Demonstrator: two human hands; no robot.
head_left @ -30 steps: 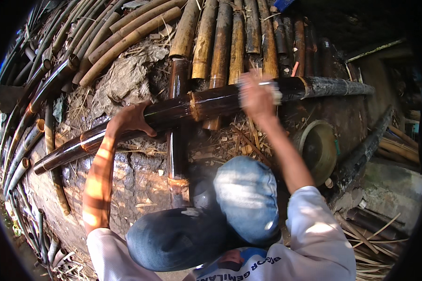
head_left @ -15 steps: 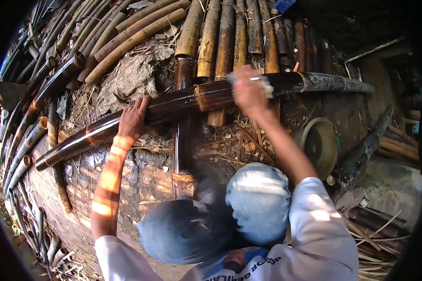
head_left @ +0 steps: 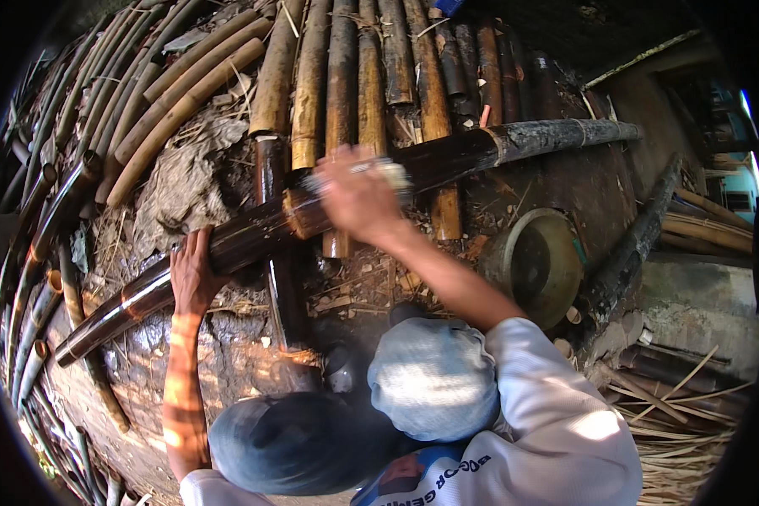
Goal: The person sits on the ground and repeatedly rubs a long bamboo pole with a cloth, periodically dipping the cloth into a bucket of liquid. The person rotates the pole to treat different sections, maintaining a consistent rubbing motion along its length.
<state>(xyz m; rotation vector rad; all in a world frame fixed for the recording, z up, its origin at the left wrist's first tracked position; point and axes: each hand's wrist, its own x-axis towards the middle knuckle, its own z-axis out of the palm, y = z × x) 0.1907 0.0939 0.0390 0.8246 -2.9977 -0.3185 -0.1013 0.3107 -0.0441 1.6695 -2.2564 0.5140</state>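
A long, wet, dark bamboo pole [head_left: 253, 232] slants across in front of me. Its right part is dull grey, while the rest is glossy brown with pale joint rings. My left hand [head_left: 196, 274] grips the pole left of centre, fingers over its far side and thumb on the near side. On the pole's upper surface, just right of a joint, my right hand [head_left: 358, 196] presses a pale wad [head_left: 393, 175]. Motion blurs this hand, and the wad's kind cannot be made out. Under the pole runs a dark bamboo support [head_left: 285, 308], pointing toward me.
Several bamboo poles [head_left: 312, 84] lie side by side beyond the held one. More curve along the left, near a crumpled grey sheet [head_left: 185, 181]. A round basin [head_left: 502, 253] stands right of my knees, beside a grey pole [head_left: 637, 244]. Bamboo strips [head_left: 683, 455] are heaped at lower right.
My right hand has slid left along the pole with the pale wad, closer to the joint. My left hand keeps its grip. The whole view has shifted.
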